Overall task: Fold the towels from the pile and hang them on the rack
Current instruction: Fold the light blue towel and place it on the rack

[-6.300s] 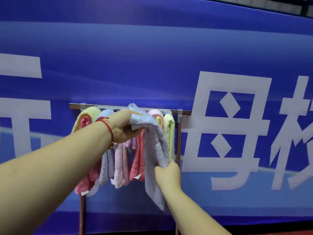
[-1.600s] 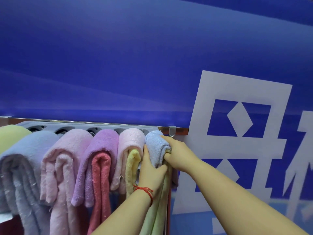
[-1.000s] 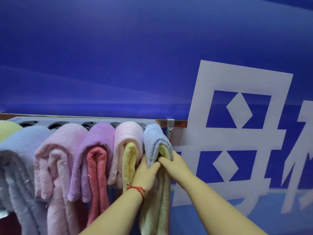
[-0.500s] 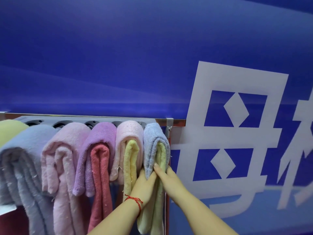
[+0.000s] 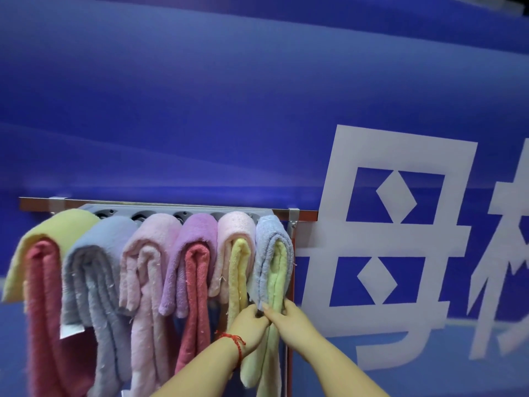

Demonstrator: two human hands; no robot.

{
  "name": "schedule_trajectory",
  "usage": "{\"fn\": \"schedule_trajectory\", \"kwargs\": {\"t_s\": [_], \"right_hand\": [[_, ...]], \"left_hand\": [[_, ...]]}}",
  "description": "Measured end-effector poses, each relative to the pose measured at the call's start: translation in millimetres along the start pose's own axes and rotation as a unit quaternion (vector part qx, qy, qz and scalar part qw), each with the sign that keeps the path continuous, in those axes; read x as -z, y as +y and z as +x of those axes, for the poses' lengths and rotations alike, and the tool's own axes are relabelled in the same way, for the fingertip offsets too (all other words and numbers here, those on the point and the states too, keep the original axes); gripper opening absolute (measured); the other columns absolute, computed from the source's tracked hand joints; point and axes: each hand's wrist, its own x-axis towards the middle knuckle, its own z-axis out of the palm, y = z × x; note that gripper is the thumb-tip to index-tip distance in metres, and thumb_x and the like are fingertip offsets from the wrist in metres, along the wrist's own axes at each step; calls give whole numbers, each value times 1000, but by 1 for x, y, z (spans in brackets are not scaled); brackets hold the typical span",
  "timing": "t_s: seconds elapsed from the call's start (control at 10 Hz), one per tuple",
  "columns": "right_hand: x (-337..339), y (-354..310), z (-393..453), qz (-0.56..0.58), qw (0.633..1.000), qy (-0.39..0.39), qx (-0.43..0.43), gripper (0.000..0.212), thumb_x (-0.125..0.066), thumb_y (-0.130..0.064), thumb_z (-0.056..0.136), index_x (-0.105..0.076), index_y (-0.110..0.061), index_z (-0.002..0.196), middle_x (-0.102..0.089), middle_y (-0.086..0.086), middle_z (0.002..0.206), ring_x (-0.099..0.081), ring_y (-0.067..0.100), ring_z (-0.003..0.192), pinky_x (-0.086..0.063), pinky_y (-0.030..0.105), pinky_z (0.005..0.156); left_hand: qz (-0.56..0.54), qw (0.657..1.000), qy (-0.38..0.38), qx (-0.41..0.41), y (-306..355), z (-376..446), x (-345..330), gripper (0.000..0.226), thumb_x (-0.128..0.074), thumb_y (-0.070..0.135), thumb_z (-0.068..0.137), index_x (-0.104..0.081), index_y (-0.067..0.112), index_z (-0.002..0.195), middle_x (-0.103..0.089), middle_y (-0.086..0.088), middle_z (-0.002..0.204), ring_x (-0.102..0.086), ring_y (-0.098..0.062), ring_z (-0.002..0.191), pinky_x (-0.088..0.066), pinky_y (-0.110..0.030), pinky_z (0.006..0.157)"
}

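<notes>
A metal towel rack (image 5: 303, 214) runs along the blue wall, with several folded towels draped over its arms. The rightmost arm carries a light blue towel (image 5: 267, 253) laid over a pale green towel (image 5: 279, 282). My left hand (image 5: 249, 325), with a red string bracelet, and my right hand (image 5: 286, 316) meet just below the blue towel's lower edge. Both pinch that edge, fingertips together, over the green towel hanging beneath.
Left of the blue towel hang pink-over-yellow (image 5: 236, 239), purple-over-red (image 5: 197, 239), pale pink (image 5: 151, 253), grey-blue (image 5: 97, 267) and yellow-over-red (image 5: 43, 253) towels. The rack's upright post (image 5: 289, 339) stands right of my hands. White characters (image 5: 400, 239) cover the wall.
The blue towel went from held in front of the rack to draped over the rightmost arm. My hands slid down from its top fold to its lower edge. The view pulled back slightly.
</notes>
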Motion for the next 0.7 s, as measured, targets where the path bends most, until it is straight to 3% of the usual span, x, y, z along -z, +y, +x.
{"fn": "schedule_trajectory", "kwargs": {"t_s": [0.1,0.2,0.3,0.4,0.5,0.6,0.7], "right_hand": [[3,-13,-14,-51,999,-6,-14,45,-52,-43,92,-52,-21,131,-58,0,129,-53,16,118,-41,28,99],[1,-29,-29,-92,996,-9,-18,48,-51,-45,91,-54,-15,129,-58,1,127,-54,17,117,-42,27,96],[-5,-51,-45,-126,992,-8,-6,35,-49,-46,92,-62,-18,108,-64,-1,102,-56,12,94,-42,22,76],[-12,-73,-62,-163,986,-8,26,35,-49,-47,92,-61,-14,97,-57,-3,82,-51,12,77,-36,21,61],[-22,-98,-86,-199,978,-24,54,43,-50,-44,93,-65,-8,110,-66,10,105,-61,23,99,-45,30,79],[-34,-114,-101,-234,967,-40,88,38,-53,-42,91,-68,-11,108,-68,9,109,-61,22,99,-45,30,84],[-44,-133,-113,-249,960,-51,113,36,-55,-39,91,-69,-9,106,-69,7,99,-59,16,84,-44,25,73]], "left_hand": [[37,999,-17,-8,11,-14,10,25,-49,11,90,-65,14,109,-66,5,93,-60,-4,83,-39,-5,64],[76,997,-26,-6,27,-32,22,21,-47,6,88,-65,12,97,-55,4,71,-42,-1,55,-33,-15,51],[104,994,-17,-10,45,-55,38,20,-50,20,82,-66,8,87,-54,-1,73,-42,-4,57,-35,-23,57],[129,991,0,-21,57,-80,60,24,-52,22,83,-68,6,92,-56,-3,80,-47,-11,72,-38,-25,64],[148,988,25,-30,64,-107,85,25,-51,14,88,-69,6,103,-61,-3,85,-50,-9,76,-41,-24,69],[167,985,43,-29,64,-133,110,27,-54,18,89,-68,13,111,-68,-7,103,-56,-10,82,-41,-19,75],[159,985,62,-13,68,-152,136,28,-55,16,88,-65,8,114,-68,-11,100,-58,-14,78,-51,-15,74]]}}
